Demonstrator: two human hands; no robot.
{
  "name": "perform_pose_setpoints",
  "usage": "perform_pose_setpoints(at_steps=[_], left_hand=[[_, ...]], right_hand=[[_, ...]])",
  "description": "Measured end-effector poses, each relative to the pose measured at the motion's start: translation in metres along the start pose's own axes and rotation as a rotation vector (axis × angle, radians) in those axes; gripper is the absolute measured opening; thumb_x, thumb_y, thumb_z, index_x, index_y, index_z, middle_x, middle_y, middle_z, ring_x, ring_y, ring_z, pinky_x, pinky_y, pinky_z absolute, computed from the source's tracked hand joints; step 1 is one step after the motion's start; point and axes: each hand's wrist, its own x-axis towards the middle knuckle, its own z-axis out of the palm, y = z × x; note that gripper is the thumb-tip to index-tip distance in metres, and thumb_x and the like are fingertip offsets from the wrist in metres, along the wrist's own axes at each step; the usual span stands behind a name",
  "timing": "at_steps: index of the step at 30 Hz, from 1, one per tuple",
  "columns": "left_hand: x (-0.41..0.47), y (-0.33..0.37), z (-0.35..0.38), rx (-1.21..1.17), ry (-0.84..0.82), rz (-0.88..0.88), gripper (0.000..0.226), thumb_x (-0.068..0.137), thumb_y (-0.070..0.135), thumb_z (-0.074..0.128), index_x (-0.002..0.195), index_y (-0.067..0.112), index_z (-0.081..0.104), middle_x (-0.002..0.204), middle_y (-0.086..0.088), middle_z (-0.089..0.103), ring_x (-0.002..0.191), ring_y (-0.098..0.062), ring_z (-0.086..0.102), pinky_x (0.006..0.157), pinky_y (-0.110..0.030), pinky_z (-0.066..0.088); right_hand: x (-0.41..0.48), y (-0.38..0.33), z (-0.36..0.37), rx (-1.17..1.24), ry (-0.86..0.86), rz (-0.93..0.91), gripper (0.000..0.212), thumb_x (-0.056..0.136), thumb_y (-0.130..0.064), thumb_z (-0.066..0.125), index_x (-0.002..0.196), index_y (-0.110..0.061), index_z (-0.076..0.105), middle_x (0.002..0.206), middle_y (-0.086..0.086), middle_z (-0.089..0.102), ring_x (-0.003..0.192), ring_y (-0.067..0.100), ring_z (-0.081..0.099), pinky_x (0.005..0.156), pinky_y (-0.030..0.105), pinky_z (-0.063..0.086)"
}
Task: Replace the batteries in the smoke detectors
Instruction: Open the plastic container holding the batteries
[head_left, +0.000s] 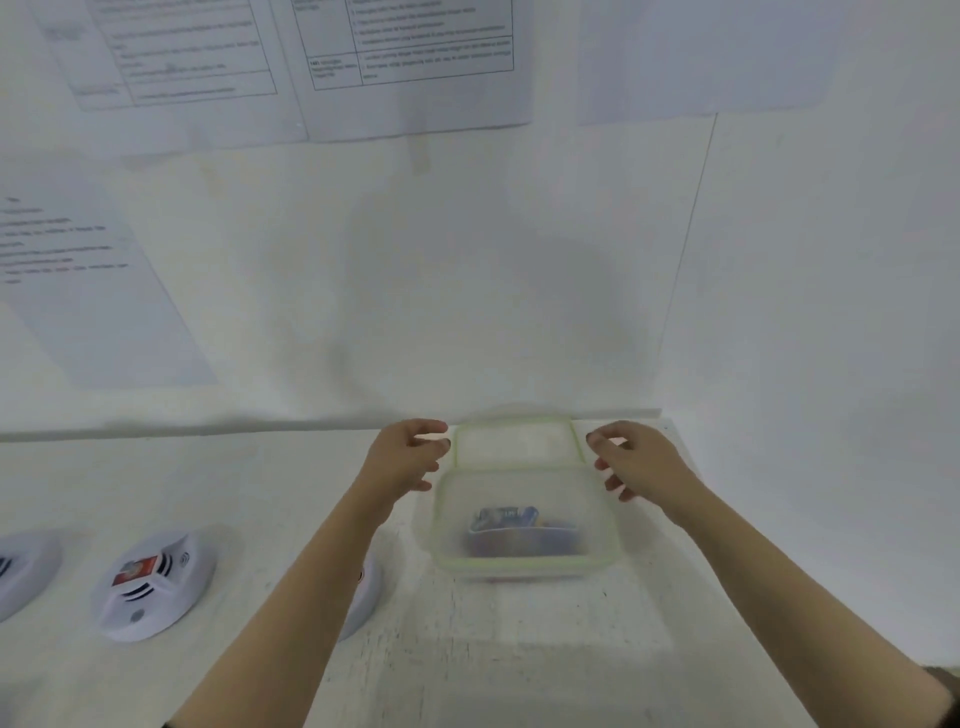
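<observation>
A clear plastic box (597, 540) with a green rim stands on the white table, with blurred coloured battery packs (511, 525) inside. Its lid (514, 441) lies just behind it, against the wall. My left hand (405, 457) hovers at the lid's left end, fingers loosely spread and holding nothing. At the lid's right end my right hand (636, 457) hovers the same way, empty. A white smoke detector (156, 584) with a red label lies at the left. Another smoke detector (23, 571) is cut off by the left edge. A third detector (363, 597) is mostly hidden under my left forearm.
The white table (519, 649) meets a white wall right behind the lid. Printed paper sheets (93, 291) hang on the wall at the left and top. The table's right edge runs just right of my right arm.
</observation>
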Motion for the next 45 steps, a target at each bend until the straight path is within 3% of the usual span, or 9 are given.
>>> perform_pose_setpoints(at_steps=[5, 12, 17, 24, 29, 34, 38, 42, 45], left_hand=[[-0.063, -0.008, -0.013, -0.108, -0.313, -0.082, 0.039, 0.085, 0.010, 0.070, 0.115, 0.032, 0.059, 0.106, -0.007, 0.071, 0.094, -0.023, 0.069, 0.069, -0.031, 0.058], [-0.086, -0.020, -0.007, -0.231, -0.273, -0.097, 0.027, 0.087, -0.010, 0.058, 0.102, 0.011, 0.065, 0.084, -0.011, 0.069, 0.074, -0.020, 0.066, 0.065, -0.028, 0.053], [-0.097, -0.032, -0.005, -0.269, -0.346, -0.113, 0.013, 0.091, 0.001, 0.060, 0.097, 0.012, 0.065, 0.084, -0.013, 0.062, 0.073, -0.022, 0.055, 0.065, -0.028, 0.050], [-0.098, -0.043, 0.006, -0.509, -0.393, -0.083, 0.015, 0.075, 0.005, 0.064, 0.084, 0.014, 0.057, 0.086, -0.007, 0.062, 0.070, -0.019, 0.059, 0.064, -0.030, 0.049], [-0.094, -0.049, 0.006, -0.416, -0.365, 0.003, 0.035, 0.069, 0.008, 0.063, 0.103, 0.017, 0.058, 0.099, -0.010, 0.065, 0.082, -0.022, 0.063, 0.070, -0.029, 0.052], [-0.091, -0.046, 0.010, -0.374, -0.380, 0.088, 0.050, 0.067, 0.004, 0.058, 0.111, 0.024, 0.069, 0.124, 0.000, 0.064, 0.111, -0.020, 0.060, 0.088, -0.030, 0.050], [-0.090, -0.037, 0.013, -0.164, -0.292, 0.123, 0.039, 0.064, 0.016, 0.064, 0.097, 0.034, 0.074, 0.123, 0.013, 0.062, 0.122, -0.013, 0.052, 0.107, -0.039, 0.040], [-0.097, -0.030, 0.019, -0.005, -0.362, 0.140, 0.040, 0.056, 0.038, 0.075, 0.095, 0.043, 0.068, 0.118, 0.005, 0.063, 0.102, -0.018, 0.060, 0.085, -0.029, 0.052], [-0.102, -0.030, 0.029, 0.049, -0.361, 0.150, 0.032, 0.069, 0.033, 0.075, 0.097, 0.045, 0.062, 0.109, 0.000, 0.062, 0.079, -0.013, 0.057, 0.057, -0.017, 0.045]], right_hand=[[-0.058, 0.005, -0.005, 0.108, -0.182, -0.008, 0.026, 0.090, -0.033, 0.059, 0.116, -0.036, 0.053, 0.101, 0.000, 0.067, 0.086, 0.019, 0.067, 0.062, 0.021, 0.052], [-0.083, 0.020, -0.003, 0.319, -0.201, -0.010, 0.041, 0.083, -0.001, 0.064, 0.115, -0.027, 0.063, 0.097, 0.015, 0.070, 0.090, 0.031, 0.066, 0.082, 0.044, 0.055], [-0.092, 0.029, -0.014, 0.438, -0.343, 0.050, 0.039, 0.076, -0.001, 0.070, 0.104, -0.027, 0.070, 0.099, 0.031, 0.061, 0.084, 0.030, 0.056, 0.078, 0.040, 0.047], [-0.091, 0.039, -0.013, 0.633, -0.421, 0.147, 0.040, 0.067, 0.005, 0.068, 0.101, -0.017, 0.067, 0.076, 0.011, 0.054, 0.065, 0.021, 0.050, 0.062, 0.029, 0.043], [-0.094, 0.035, -0.012, 0.516, -0.346, 0.073, 0.035, 0.082, 0.007, 0.059, 0.104, -0.018, 0.067, 0.068, 0.007, 0.035, 0.055, 0.013, 0.035, 0.048, 0.021, 0.032], [-0.111, 0.031, -0.021, 0.170, -0.450, 0.003, 0.083, 0.066, -0.021, 0.081, 0.130, -0.053, 0.039, 0.108, 0.005, 0.049, 0.094, 0.023, 0.063, 0.069, 0.027, 0.054], [-0.119, 0.025, -0.020, 0.118, -0.415, 0.006, 0.084, 0.078, -0.011, 0.076, 0.128, -0.055, 0.026, 0.106, 0.020, 0.060, 0.078, 0.029, 0.071, 0.070, 0.030, 0.058], [-0.105, 0.030, -0.011, 0.183, -0.077, -0.014, 0.055, 0.090, -0.015, 0.061, 0.135, -0.036, 0.035, 0.085, 0.014, 0.071, 0.065, 0.027, 0.071, 0.055, 0.025, 0.056], [-0.100, 0.030, 0.002, 0.268, -0.112, -0.051, 0.044, 0.092, -0.015, 0.059, 0.129, -0.033, 0.042, 0.087, 0.016, 0.070, 0.071, 0.024, 0.071, 0.062, 0.025, 0.056]])
